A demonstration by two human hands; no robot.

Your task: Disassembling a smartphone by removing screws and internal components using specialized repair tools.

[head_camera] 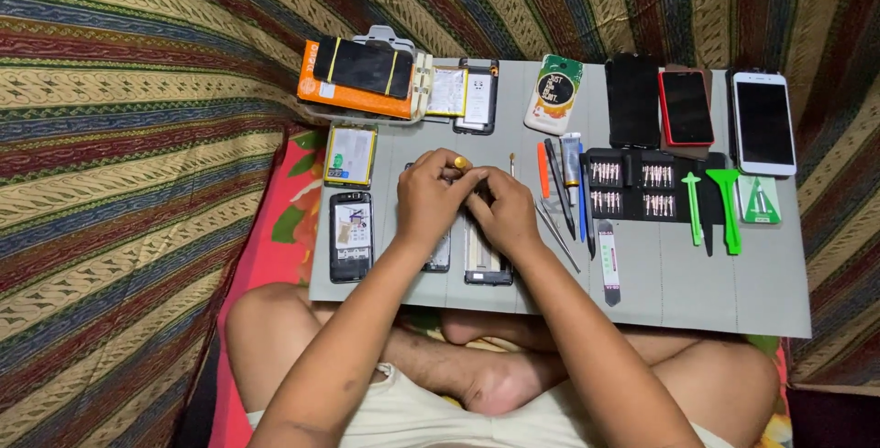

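Left hand (438, 193) and right hand (502, 212) together, fingers curled, forearms converging.

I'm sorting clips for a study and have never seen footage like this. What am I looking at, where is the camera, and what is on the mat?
There is no machine here: a person sits cross-legged, filmed by one camera worn on their head, looking down. On their lap lies a grey work mat. Both hands meet at its middle: the left hand and right hand rest over two opened phones, with a small yellow-tipped object at the left fingers. What exactly they grip is hidden. Around them lie an opened phone, a battery, a screwdriver-bit set, green prying tools, a red phone and a white phone.
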